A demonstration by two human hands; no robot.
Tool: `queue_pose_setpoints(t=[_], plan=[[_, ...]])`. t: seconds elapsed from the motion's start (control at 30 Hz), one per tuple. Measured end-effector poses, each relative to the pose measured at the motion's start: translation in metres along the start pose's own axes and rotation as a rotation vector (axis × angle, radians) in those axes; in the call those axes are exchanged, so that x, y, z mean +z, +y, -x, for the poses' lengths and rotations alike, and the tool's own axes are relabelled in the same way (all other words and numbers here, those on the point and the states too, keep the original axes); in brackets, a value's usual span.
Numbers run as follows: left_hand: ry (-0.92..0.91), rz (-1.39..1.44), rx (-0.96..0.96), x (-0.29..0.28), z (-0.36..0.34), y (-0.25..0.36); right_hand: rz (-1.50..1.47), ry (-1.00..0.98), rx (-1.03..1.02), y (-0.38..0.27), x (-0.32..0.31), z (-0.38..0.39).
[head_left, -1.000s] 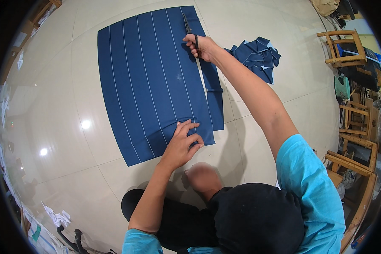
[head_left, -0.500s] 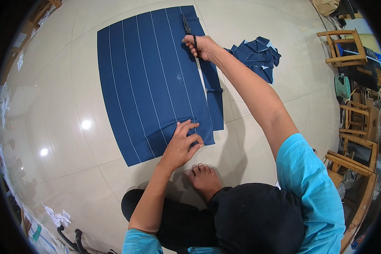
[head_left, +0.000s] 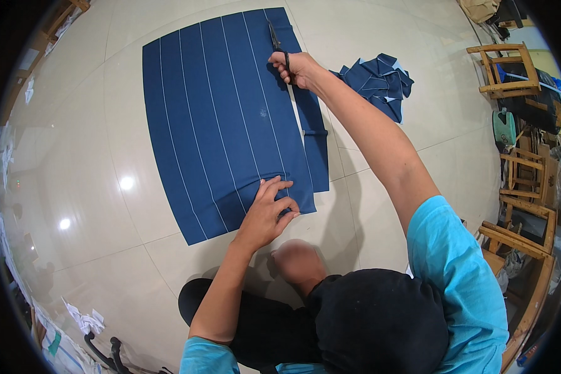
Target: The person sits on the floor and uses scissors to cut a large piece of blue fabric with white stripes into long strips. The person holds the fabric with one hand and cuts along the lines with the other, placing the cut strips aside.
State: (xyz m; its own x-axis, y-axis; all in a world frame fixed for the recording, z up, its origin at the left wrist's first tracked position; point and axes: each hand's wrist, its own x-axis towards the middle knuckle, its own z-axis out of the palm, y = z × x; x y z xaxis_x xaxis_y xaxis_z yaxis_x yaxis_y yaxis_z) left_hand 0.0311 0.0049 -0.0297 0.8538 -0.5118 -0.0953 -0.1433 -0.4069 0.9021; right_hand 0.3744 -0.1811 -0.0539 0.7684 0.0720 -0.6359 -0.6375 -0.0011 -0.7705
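From where I sit, the right hand [head_left: 300, 70] is closed around the black handles of the scissors [head_left: 275, 39]. The blades stick out beyond those fingers, pointing away from the person's body and leaning slightly left, so the scissors' long axis runs almost in line with the cut. I cannot tell whether the blades are parted.

The dark blue cloth [head_left: 209, 118] stretches lengthwise from beyond the right hand back to the left hand, its near end swung a little to the right; its white lines follow that long axis. A gap opens just on the near side of the right hand, between the cloth and a narrow strip [head_left: 316, 153] lying to its right.

Compared with half a second ago, I see both hands, the scissors and the cloth in practically the same places, and the gap looks no longer. Only the bare foot [head_left: 298, 265], just on the near side of the left hand, shows blurred now where it was sharp.

The cloth lies under the left hand [head_left: 263, 218], whose fingers are spread near its close edge, with creases by the fingertips; whether thumb and forefinger pinch it, I cannot tell. A crumpled blue pile [head_left: 377, 84] sits right of the right hand.
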Motion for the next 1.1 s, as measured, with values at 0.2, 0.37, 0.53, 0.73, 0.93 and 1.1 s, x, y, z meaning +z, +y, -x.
queue_pose_setpoints(t=[0.2, 0.37, 0.53, 0.73, 0.93, 1.1], plan=[[0.000, -0.001, 0.006, 0.000, -0.001, 0.001, 0.057, 0.037, 0.008, 0.000, -0.002, -0.001], [0.004, 0.003, 0.003, -0.001, 0.001, -0.001, 0.028, 0.027, 0.004, -0.003, 0.001, 0.005], [0.007, 0.009, 0.016, -0.001, 0.000, 0.000, 0.015, 0.007, -0.013, -0.011, -0.001, 0.001], [0.012, 0.027, 0.021, 0.000, -0.001, -0.001, 0.026, 0.020, -0.022, -0.016, -0.001, -0.008], [0.006, 0.021, 0.009, -0.001, 0.000, 0.000, 0.031, 0.020, -0.019, -0.018, 0.004, -0.010], [0.000, 0.022, 0.005, -0.001, -0.001, 0.000, 0.037, 0.021, -0.011, -0.018, 0.001, -0.013]])
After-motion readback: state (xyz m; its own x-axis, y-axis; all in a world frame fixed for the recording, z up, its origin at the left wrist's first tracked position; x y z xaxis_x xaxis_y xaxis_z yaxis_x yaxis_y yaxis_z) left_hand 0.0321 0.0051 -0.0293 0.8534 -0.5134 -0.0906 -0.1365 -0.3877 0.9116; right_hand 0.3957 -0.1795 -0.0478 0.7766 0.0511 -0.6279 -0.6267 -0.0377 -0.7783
